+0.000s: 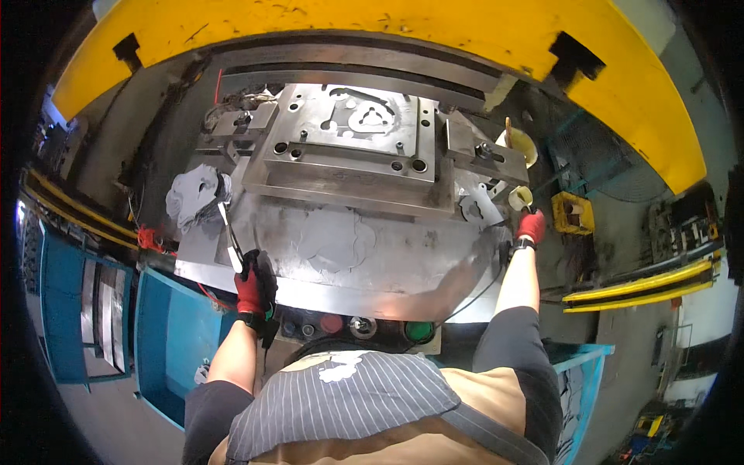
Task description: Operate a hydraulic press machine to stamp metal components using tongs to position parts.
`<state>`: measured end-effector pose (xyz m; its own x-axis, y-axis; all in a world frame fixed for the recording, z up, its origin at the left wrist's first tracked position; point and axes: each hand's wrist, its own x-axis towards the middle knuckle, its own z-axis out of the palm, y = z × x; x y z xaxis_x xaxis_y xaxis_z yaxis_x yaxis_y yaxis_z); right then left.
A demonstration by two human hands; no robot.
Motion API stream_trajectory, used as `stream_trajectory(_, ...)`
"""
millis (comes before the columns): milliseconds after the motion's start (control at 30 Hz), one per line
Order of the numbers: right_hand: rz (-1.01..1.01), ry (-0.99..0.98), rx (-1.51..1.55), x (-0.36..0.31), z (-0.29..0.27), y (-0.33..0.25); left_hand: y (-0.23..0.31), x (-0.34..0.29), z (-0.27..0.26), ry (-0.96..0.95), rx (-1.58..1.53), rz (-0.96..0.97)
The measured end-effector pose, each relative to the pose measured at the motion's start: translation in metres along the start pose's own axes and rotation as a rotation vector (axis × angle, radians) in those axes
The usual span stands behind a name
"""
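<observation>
My left hand (248,291), in a red and black glove, is closed round a long, narrow, tong-like tool (230,236) with pale ends. The tool points up and away, beside a stack of grey flat metal pieces (195,198). My right hand (531,225), in a red glove, reaches to the right end of the steel bench (403,267). Its fingers close at a small cream cup-like thing (521,198); the exact grip is hidden. Ahead is a steel die (349,167) with a cut-out metal shape (372,118) on its top.
A yellow press frame (372,19) arches over the far side. Clamps (487,151) flank the die, and a pale bucket (521,147) stands behind the right one. Push buttons (419,332) line the near edge. Blue bins (174,341) stand at left; a yellow crate (573,213) is at right.
</observation>
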<state>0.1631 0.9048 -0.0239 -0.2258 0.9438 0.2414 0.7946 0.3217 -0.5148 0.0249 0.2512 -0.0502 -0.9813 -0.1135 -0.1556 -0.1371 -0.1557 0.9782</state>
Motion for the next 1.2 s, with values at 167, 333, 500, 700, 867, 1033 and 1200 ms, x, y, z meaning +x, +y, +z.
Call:
stream_trajectory(167, -0.049, -0.064, 0.012, 0.003, -0.009, 0.004, 0.016, -0.004, 0.017, -0.020, -0.048, -0.154)
stream_trajectory(333, -0.037, -0.007, 0.001, 0.002, 0.000, -0.002, -0.016, 0.013, -0.002, -0.029, -0.029, -0.072)
stream_trajectory(500, -0.068, -0.053, 0.046, -0.006, -0.004, -0.014, -0.039, 0.026, -0.022, -0.008, -0.017, -0.127)
stream_trajectory(700, -0.090, -0.101, 0.140, 0.013, 0.006, 0.012, 0.001, 0.007, 0.005, -0.052, -0.132, -0.230)
stream_trajectory(867, -0.053, -0.073, 0.034, 0.004, 0.004, -0.017, -0.049, 0.029, -0.031, -0.057, -0.014, -0.126)
stream_trajectory(1033, -0.015, -0.067, -0.094, 0.003, -0.002, -0.020, -0.003, 0.010, -0.003, -0.117, -0.190, -0.124)
stream_trajectory(1200, -0.083, 0.051, -0.054, 0.004, -0.004, -0.019, -0.055, 0.033, -0.032, 0.028, 0.057, -0.045)
